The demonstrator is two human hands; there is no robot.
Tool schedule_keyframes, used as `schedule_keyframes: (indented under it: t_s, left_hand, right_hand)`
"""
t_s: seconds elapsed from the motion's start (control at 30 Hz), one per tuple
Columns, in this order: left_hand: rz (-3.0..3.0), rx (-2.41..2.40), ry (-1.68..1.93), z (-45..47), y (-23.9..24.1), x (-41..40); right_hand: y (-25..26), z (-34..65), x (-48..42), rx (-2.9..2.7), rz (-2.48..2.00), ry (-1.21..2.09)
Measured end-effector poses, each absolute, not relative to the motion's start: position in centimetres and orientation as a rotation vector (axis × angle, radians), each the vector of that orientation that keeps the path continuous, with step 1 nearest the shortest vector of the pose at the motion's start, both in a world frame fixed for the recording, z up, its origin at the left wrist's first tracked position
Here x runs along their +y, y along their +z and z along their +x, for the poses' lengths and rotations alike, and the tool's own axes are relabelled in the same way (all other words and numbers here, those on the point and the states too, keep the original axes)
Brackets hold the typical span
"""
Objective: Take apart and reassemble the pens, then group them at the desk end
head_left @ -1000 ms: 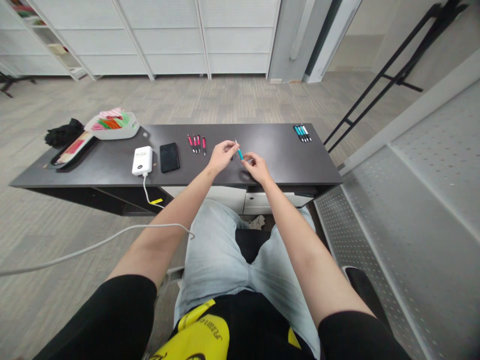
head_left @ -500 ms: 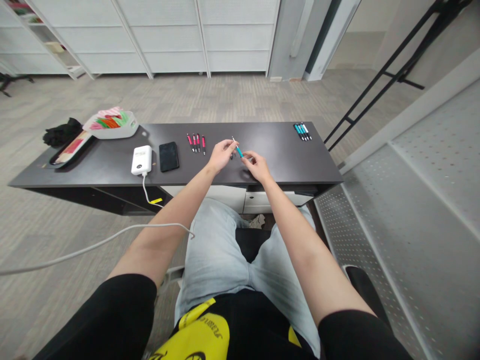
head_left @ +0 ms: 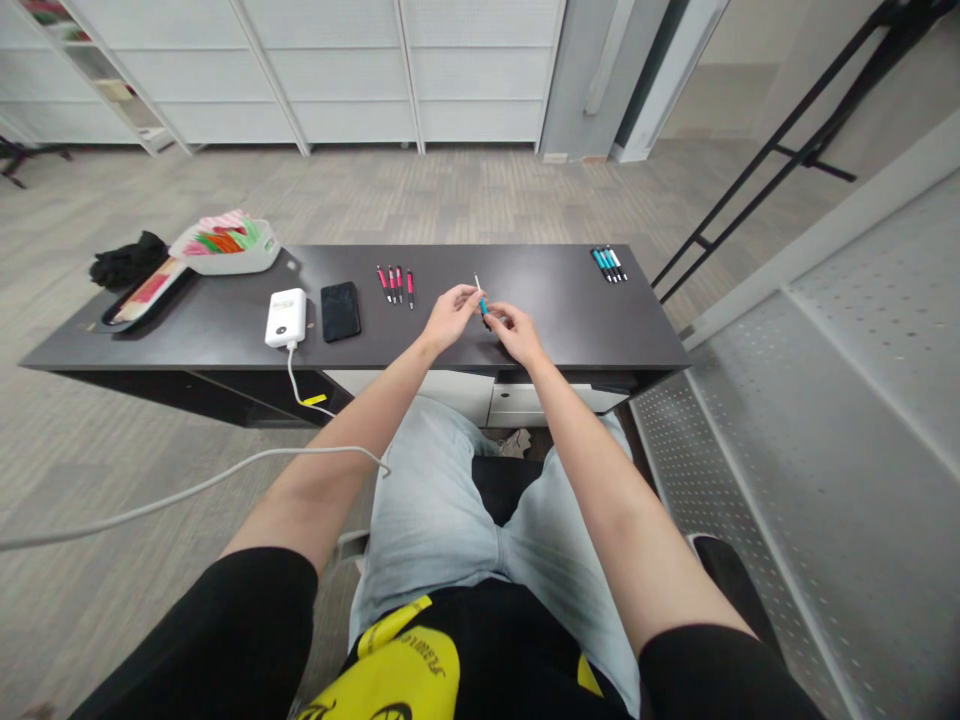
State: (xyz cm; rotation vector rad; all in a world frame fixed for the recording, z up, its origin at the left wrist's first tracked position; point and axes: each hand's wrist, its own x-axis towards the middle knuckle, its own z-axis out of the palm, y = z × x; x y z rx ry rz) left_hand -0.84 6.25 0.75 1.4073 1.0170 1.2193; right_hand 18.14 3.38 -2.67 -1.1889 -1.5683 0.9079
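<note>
A teal pen is held up between my two hands above the dark desk. A thin white piece, which looks like its refill, sticks out of its far end. My left hand pinches the pen near where the white piece comes out. The fingers of my right hand close round the lower teal part, close to a dark tip. Several pink pens lie in a row to the left of my hands. At the far right of the desk lies a group of teal and white pens.
Left of the pink pens are a black phone and a white power bank with a cable. A white basket of colourful items, a dark tray and black cloth stand at the desk's left end.
The pen has turned more upright, with more of the white piece showing past my left fingers. My left hand has moved slightly right, closer to my right hand.
</note>
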Motion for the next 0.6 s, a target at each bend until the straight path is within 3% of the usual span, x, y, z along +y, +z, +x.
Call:
schedule_keyframes:
  t_s: [0.6]
  left_hand:
    - [1.336, 1.126, 1.128, -3.1, -1.2, 1.7]
  right_hand:
    - [-3.3, 18.3, 3.9, -1.472, -1.184, 0.947]
